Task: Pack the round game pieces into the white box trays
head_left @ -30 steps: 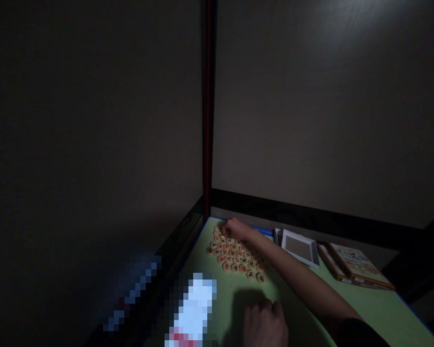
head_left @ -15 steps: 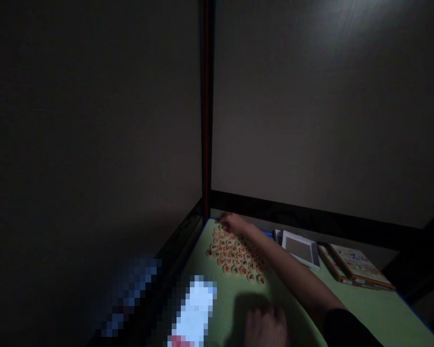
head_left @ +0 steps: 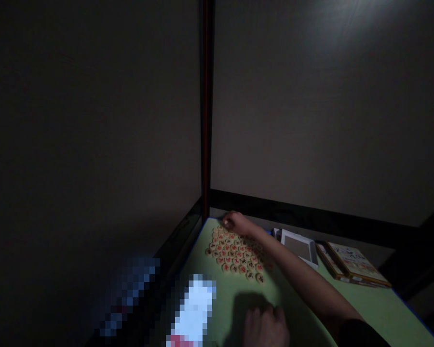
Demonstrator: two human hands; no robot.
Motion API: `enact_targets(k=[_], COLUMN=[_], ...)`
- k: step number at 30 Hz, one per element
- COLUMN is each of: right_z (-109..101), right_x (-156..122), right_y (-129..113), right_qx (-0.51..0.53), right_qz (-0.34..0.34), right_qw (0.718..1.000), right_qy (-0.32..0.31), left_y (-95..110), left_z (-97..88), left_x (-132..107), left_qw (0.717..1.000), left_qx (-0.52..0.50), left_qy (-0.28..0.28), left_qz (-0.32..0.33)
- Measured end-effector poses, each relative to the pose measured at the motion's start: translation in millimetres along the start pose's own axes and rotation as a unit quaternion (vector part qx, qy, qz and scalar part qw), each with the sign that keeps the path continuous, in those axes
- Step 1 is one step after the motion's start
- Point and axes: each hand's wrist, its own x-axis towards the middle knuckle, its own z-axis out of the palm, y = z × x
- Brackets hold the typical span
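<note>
Dimly lit, a green table fits into the corner, bearing flat patterned boxes beside a pale open tray. The left hand is curled near the front and the right hand bends its fingers at the far corner; whether either grips anything, I cannot tell. Between them cluster round character-marked discs.

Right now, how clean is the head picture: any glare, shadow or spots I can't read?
All in the head view: dim overall; a pale glare high on the right-hand wall; a dark shadow on the green tabletop beside the left hand; a bright, pixelated patch at lower left hiding detail; markings on the round pieces too small to read surely.
</note>
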Motion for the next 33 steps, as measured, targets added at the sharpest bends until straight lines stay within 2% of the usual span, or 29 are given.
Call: enact_targets(k=[5,11,15,19,22,25,28,33], right_z=[1.2,15.5,21.5,25.4,29.8,36.1,43.3,51.2], right_x=[-31.8,-54.3,-63.3,-68.3,-64.8,-57.1,-52.0,-54.5], right_y=[7.0,-0.3,-8.6,-23.0,-44.2,-70.3,-90.1,-97.0], right_qx=[0.145,0.283,0.328,0.332,0.281,0.128,0.005,-0.069], right_qz=[0.059,0.082,0.086,0.082,0.048,-0.068,-0.164,-0.197], right_qw=[0.987,0.955,0.940,0.939,0.958,0.989,0.986,0.978], right_qy=[0.018,0.039,0.036,0.032,0.037,0.030,0.001,-0.024], left_y=[-3.1,-5.3,-5.8,-5.8,-5.8,-6.6,-8.2,-9.3], left_z=[-3.1,-6.1,-7.1,-6.5,-4.2,-3.1,-5.4,-10.0], left_x=[-2.9,-6.6,-6.9,-8.1,-9.1,-9.5,-10.9,-13.1], left_qw=[0.999,0.999,0.999,0.998,0.997,0.997,0.998,0.997], left_qx=[0.019,0.001,0.003,0.003,0.000,-0.003,-0.005,-0.009], left_qy=[0.002,0.006,0.002,0.009,0.017,0.017,0.013,0.013], left_qz=[0.035,0.044,0.049,0.060,0.072,0.069,0.068,0.078])
